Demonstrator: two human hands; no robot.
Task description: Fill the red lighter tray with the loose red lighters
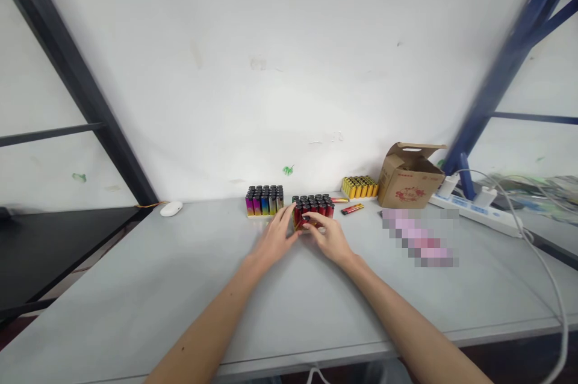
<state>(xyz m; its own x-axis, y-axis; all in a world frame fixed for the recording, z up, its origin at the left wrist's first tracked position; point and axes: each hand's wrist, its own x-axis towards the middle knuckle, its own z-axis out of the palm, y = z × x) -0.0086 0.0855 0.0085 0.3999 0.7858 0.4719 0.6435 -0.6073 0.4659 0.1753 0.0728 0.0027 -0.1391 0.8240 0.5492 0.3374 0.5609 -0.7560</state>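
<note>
A block of red lighters [320,208] with black tops stands upright in rows on the table, between my two hands. My left hand [276,233] lies along the block's left side with its fingers stretched out, and the fingertips reach its front left corner. At the front of the block, my right hand [332,238] pinches a red lighter [306,221] between thumb and forefinger. Its lower part is hidden by my fingers. Left of these stands a block of multicoloured lighters [264,202], purple through blue to gold. A loose red and yellow lighter [352,209] lies flat to the right.
Behind the red block lies another lighter [340,200]. A tray of yellow cylinders [360,188], an open cardboard box [409,182] and a white power strip [478,209] with cables stand at right. A blurred pink item [418,236] lies in front; a white case [171,209] sits left.
</note>
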